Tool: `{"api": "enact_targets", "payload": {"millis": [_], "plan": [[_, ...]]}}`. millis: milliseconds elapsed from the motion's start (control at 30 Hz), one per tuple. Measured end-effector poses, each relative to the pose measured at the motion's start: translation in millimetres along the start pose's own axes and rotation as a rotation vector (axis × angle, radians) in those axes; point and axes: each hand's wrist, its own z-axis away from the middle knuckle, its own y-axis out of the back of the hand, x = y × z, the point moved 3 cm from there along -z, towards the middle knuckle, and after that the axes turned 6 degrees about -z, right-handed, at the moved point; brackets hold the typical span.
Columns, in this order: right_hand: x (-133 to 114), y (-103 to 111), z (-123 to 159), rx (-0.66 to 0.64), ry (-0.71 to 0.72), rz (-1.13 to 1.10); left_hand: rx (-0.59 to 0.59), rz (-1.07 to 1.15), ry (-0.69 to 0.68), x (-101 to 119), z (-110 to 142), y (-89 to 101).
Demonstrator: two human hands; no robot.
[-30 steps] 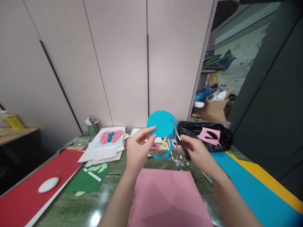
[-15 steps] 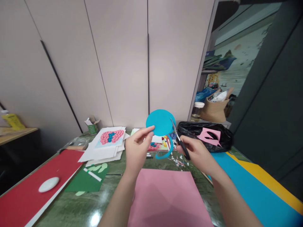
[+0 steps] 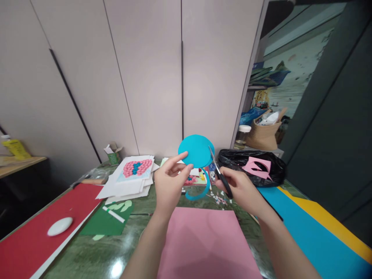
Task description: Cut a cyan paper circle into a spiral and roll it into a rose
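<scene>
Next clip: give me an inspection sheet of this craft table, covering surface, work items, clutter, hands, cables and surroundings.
Surface: green marbled glossy tabletop, partly covered by paper sheets.
Work items: turquoise paper disc with a curled turquoise offcut strip hanging below; black-handled scissors at its right edge.
Clutter: large pink sheet, red sheet bearing a white oval object, green sheet, white paper stack, black plastic bag, paper scraps.
Hands: left hand pinches the disc; right hand grips the scissors.
Cables: nothing seen.
Surroundings: beige wall panels, woven basket on shelving.
</scene>
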Motion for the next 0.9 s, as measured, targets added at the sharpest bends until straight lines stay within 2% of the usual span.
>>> {"api": "enact_targets", "payload": {"millis": [300, 900], "plan": [[0.5, 0.3, 0.2, 0.031, -0.005, -0.017, -0.096, -0.06, 0.037, 0.6, -1.4, -1.9], [1.5, 1.4, -0.9, 0.029, -0.004, 0.006, -0.032, -0.103, -0.014, 1.6, -1.1, 2.2]]}}
